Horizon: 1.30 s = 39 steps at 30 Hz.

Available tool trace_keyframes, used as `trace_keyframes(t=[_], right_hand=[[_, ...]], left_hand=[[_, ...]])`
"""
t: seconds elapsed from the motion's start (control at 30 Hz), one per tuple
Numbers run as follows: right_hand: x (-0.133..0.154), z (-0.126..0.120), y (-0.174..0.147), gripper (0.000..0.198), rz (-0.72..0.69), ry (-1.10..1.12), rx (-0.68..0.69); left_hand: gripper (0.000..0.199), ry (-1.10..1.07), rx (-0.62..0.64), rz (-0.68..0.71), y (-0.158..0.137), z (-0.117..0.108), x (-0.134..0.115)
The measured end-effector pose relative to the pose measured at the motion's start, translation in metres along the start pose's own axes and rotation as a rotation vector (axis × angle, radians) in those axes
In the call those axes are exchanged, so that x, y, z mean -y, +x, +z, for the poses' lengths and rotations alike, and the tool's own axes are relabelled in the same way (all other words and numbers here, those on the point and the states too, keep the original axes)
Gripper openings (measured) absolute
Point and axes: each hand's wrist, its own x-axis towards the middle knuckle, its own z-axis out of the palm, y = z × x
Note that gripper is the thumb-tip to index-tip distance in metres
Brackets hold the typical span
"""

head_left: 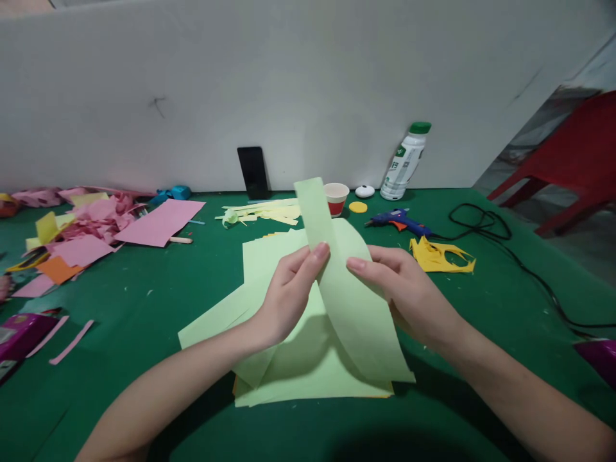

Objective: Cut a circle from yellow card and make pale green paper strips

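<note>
Both of my hands hold one pale green sheet of paper [353,301] above the table. My left hand [291,289] pinches it near a narrow strip along its left side, thumb on top. With thumb in front and fingers behind, my right hand [399,276] grips the right part of the sheet. The sheet is bent, and the strip sticks up between the hands. Underneath lies a stack of pale green paper [298,385], with orange edges showing below it. Another pale green piece [216,314] lies at the stack's left, partly under my left forearm.
Pink paper scraps [96,224] crowd the left. Along the wall stand a black phone [253,172], a paper cup [335,200] and a tilted bottle [405,163]. A blue glue gun [402,222], its black cable [529,276] and a yellow paper scrap [440,256] lie right.
</note>
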Motion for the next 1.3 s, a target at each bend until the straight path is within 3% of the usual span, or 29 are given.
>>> trace_keyframes(t=[0.13, 0.37, 0.73, 0.93, 1.03, 1.2, 1.3], right_hand=[[0.001, 0.000, -0.002, 0.030, 0.040, 0.119, 0.020], [-0.003, 0.009, -0.005, 0.040, 0.003, 0.096, -0.135], [-0.009, 0.011, -0.004, 0.041, -0.025, 0.163, -0.173], [-0.003, 0.008, -0.004, 0.038, -0.040, 0.049, -0.138], [-0.002, 0.005, -0.003, 0.038, -0.060, 0.043, -0.148], [-0.006, 0.002, -0.001, 0.039, -0.045, 0.010, -0.016], [-0.007, 0.004, -0.001, 0.038, -0.069, 0.017, -0.079]], left_hand=[[0.040, 0.121, 0.081, -0.016, -0.005, 0.001, -0.003], [0.043, 0.202, 0.036, 0.044, -0.011, 0.004, -0.002], [0.039, 0.169, -0.034, 0.017, -0.011, 0.012, -0.009], [0.039, 0.114, -0.057, 0.029, -0.007, 0.003, -0.002], [0.042, 0.156, -0.009, -0.006, -0.006, 0.001, -0.003], [0.042, 0.164, 0.025, -0.063, -0.009, 0.002, -0.009], [0.039, 0.107, 0.022, -0.053, -0.010, 0.004, -0.010]])
